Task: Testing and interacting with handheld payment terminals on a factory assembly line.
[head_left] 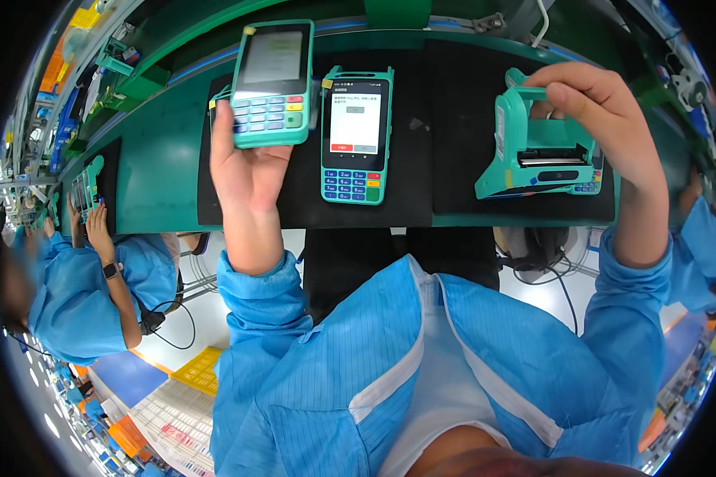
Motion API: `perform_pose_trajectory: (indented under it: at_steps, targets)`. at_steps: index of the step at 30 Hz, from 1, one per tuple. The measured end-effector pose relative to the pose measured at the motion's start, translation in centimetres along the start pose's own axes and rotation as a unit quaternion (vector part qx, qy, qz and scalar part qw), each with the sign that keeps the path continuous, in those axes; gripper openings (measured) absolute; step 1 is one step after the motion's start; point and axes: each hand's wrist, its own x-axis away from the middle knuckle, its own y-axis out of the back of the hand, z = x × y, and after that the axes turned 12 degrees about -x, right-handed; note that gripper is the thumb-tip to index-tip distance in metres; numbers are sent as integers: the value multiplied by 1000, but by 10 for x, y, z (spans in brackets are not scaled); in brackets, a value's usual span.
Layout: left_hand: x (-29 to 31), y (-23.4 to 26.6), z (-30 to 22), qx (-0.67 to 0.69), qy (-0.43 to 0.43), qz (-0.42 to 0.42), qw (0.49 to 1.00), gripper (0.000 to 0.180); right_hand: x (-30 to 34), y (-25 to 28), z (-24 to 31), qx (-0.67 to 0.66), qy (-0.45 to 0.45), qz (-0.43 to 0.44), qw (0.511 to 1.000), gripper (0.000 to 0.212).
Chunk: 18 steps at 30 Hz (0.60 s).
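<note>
My left hand (250, 179) grips a teal card payment terminal (272, 75) from below, lifted above the bench with its screen and keypad showing. To its right, a second payment terminal (356, 131) lies face up on a black mat, its screen lit. At the right my right hand (601, 103) pinches the raised teal paper cover of a third payment terminal (507, 171). The open paper bay of that one shows; most of its keypad side is hidden. Behind the lifted terminal a bit of teal edge shows, too covered to make out.
Black mats (453, 171) cover the middle of the green bench (163, 171). A co-worker (83, 294) sits at the left, hands on another terminal (86, 187). A blue sleeve (698, 254) of another person shows at the right. A yellow crate (199, 370) is on the floor.
</note>
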Motion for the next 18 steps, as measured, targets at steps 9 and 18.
perform_pose_trajectory:
  at_steps: [9,18]
  targets:
    - [58,16,-85,133,-136,265,945,76,-63,-57,93,-223,-129,-147,955,34]
    - [106,29,-97,47,-178,412,892,118,-162,-124,38,-231,-116,106,960,36]
